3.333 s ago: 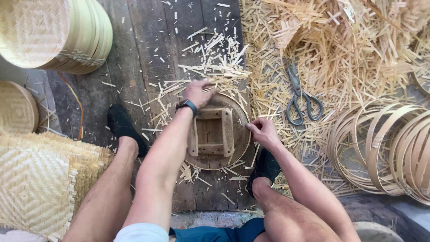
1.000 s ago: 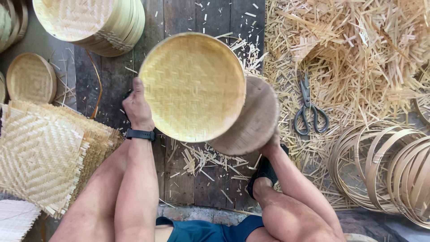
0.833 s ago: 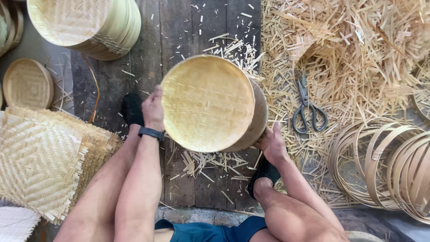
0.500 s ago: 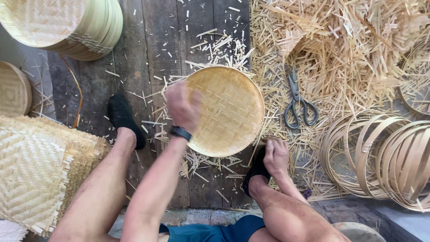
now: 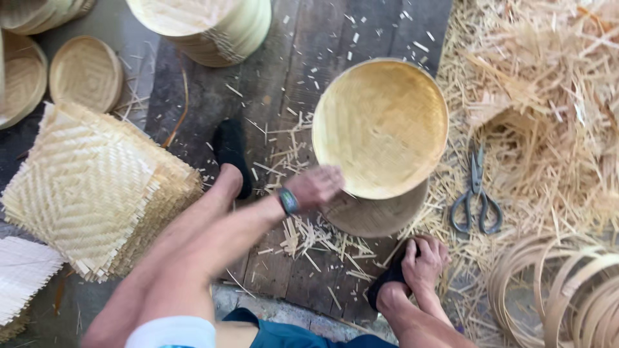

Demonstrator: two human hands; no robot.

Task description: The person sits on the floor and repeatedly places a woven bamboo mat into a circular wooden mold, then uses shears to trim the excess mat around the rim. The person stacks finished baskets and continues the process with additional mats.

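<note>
Lifted since the earlier frame, the light, stiff woven tray [image 5: 380, 125] tilts, left hand [image 5: 316, 187] pinching its firm rim, right hand [image 5: 422, 261] cupping a shoe [image 5: 389, 277].

The person wears a teal-banded wristwatch [image 5: 288, 201], a white sleeve [image 5: 173, 332], blue shorts [image 5: 284, 333] and black shoes [image 5: 232, 154].

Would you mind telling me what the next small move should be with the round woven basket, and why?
Probably bring the right hand up to the free rim of the round woven basket. Only the left hand grips it, at the near edge, and it sits tilted and overhanging the round wooden block beneath it. The right hand rests on the dark shoe, so a second grip would likely steady it.
</note>
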